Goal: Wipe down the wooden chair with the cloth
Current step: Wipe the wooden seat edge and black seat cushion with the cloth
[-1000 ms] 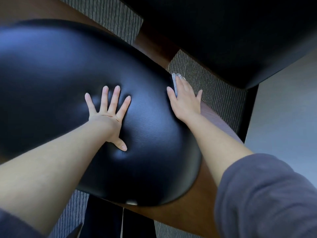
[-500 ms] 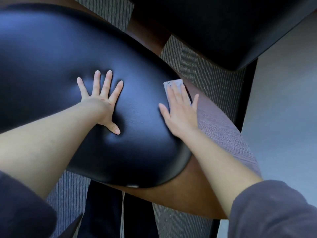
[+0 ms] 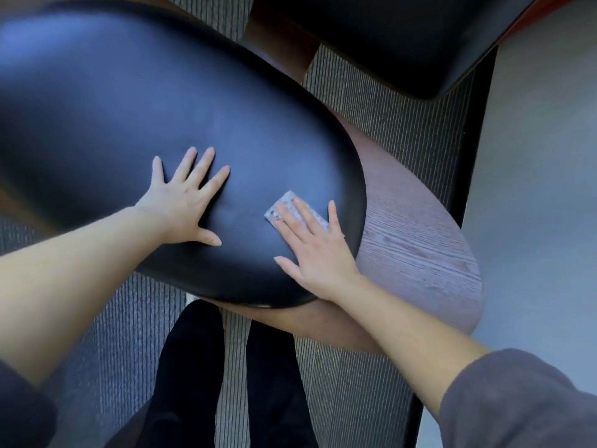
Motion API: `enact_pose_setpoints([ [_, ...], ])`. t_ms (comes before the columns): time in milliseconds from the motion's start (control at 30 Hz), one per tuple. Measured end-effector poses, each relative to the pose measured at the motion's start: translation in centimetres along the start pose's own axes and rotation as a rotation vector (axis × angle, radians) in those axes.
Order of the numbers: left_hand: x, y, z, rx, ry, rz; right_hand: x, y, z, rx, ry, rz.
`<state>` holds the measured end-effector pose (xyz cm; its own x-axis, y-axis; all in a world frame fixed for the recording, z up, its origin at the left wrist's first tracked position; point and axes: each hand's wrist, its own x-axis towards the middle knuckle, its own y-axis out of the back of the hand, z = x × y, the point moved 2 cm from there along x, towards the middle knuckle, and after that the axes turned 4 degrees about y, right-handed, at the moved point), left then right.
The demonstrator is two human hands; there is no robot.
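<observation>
The chair's black padded seat [image 3: 161, 101] fills the upper left, with its brown wooden frame [image 3: 416, 247] showing along the right edge. My left hand [image 3: 184, 202] lies flat on the cushion, fingers spread. To its right, my right hand [image 3: 313, 247] presses a small grey cloth [image 3: 287, 203] flat against the seat near its right rim, fingers straight. Most of the cloth is hidden under my fingers.
A second black-seated chair [image 3: 403, 33] stands at the upper right. Striped grey carpet [image 3: 381, 101] covers the floor between them. My dark-clad legs [image 3: 226, 383] stand below the seat. A smooth grey floor [image 3: 533, 189] lies to the right.
My right hand has slid the cloth from the seat's right rim inward and nearer onto the cushion top. The left hand has stayed flat on the seat.
</observation>
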<state>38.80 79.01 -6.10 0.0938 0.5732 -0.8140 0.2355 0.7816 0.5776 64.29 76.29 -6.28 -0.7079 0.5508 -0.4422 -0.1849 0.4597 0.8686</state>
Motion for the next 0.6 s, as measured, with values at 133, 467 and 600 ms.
enact_pose_setpoints([
  [133, -2.1, -1.6, 0.5, 0.028, -0.016, -0.029, 0.1, 0.1, 0.7, -0.012, -0.162, 0.047],
  [467, -2.9, -2.0, -1.3, 0.159, -0.169, 0.059, -1.6, -2.5, -10.3, -0.016, -0.205, 0.09],
  [600, -3.4, -3.3, -1.7, 0.12, -0.186, 0.1, -0.9, -3.9, -13.8, 0.003, -0.287, 0.125],
])
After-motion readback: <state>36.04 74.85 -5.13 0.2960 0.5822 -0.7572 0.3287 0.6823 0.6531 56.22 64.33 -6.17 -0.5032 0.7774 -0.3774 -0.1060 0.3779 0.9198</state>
